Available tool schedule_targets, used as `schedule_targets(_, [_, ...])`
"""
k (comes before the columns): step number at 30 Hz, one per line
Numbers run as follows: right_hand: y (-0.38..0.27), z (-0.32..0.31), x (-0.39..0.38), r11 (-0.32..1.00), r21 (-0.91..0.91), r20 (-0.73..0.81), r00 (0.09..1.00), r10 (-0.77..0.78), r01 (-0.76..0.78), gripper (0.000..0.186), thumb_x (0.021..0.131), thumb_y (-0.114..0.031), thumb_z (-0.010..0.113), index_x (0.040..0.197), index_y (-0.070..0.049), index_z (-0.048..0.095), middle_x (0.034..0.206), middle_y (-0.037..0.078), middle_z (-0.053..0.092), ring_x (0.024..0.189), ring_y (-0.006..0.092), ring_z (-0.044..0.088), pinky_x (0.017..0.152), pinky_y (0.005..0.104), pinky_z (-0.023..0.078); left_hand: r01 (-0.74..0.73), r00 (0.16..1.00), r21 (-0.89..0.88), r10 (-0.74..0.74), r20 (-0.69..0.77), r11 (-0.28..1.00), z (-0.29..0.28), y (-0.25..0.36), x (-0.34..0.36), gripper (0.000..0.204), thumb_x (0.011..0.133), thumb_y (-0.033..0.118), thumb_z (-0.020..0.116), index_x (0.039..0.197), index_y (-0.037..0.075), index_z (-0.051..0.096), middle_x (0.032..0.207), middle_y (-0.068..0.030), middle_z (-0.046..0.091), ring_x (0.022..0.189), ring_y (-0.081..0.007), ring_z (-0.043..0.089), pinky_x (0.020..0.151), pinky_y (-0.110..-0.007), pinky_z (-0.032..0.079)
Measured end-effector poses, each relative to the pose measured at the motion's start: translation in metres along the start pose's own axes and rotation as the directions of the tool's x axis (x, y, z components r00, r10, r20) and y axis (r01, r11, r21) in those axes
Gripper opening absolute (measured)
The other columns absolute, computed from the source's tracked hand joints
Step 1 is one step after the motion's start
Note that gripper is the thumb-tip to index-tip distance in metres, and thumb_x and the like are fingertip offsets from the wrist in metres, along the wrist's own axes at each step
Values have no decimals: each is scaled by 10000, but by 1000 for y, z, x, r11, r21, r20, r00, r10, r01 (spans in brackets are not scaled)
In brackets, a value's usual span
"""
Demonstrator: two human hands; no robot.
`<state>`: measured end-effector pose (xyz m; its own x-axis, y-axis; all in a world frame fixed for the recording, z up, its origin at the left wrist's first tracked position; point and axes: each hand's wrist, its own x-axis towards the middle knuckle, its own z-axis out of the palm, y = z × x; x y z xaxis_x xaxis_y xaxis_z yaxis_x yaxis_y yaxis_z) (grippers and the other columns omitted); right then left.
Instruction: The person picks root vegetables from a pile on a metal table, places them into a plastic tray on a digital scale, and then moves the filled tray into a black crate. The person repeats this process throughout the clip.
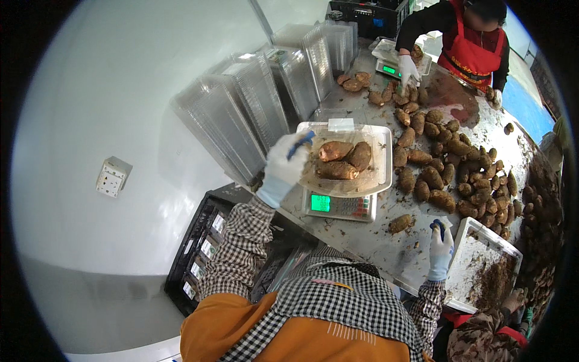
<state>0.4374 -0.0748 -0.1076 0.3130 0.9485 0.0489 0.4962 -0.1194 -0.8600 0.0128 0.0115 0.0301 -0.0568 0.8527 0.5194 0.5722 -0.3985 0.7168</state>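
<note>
A long steel worktable (386, 241) is running beside a white wall, strewn with soil and brown tubers (449, 160). The person's left hand (283, 169), in a white glove, is gripping the near left edge of a clear plastic tray (377, 151) that is sitting on a small digital scale (339, 205); three tubers (341, 160) are lying inside it. The right hand (441, 247) is hovering empty and loosely curled over the table, near a lone tuber (400, 224). The tray is looking thin and flexible, likely to buckle under its load, so supporting it from below or by both rims would seem wise. The tubers are appearing firm, heavy and dirt-coated. Across the table a co-worker's gloved hand (408, 68) is reaching among the roots.
</note>
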Motion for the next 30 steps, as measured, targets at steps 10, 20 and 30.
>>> schedule_targets(10, [-155,100,103,875,483,260,950,-175,29,307,1013,-179,519,1264,-15,585,1033,69,686,844,113,647,718,239,522,-262,876,565,-53,479,782,71,-14,-12,269,879,263,579,1111,142,641,1031,-93,597,982,-276,561,846,-405,450])
schedule_targets(20, [-159,242,233,533,736,535,841,-79,-418,704,1004,-583,376,1272,36,579,1156,129,662,1003,207,625,902,308,483,200,975,-67,-206,-88,977,10,-42,-6,308,953,137,577,1228,0,603,1055,-86,642,911,-172,614,829,-299,504])
schedule_targets(30, [-132,154,81,739,177,151,724,-673,650,457,873,26,536,1329,-3,529,1323,212,560,1210,310,554,1038,356,442,257,966,-5,-257,14,966,52,-79,-81,505,927,134,576,1409,47,454,1234,-211,581,1141,-328,564,996,-400,433])
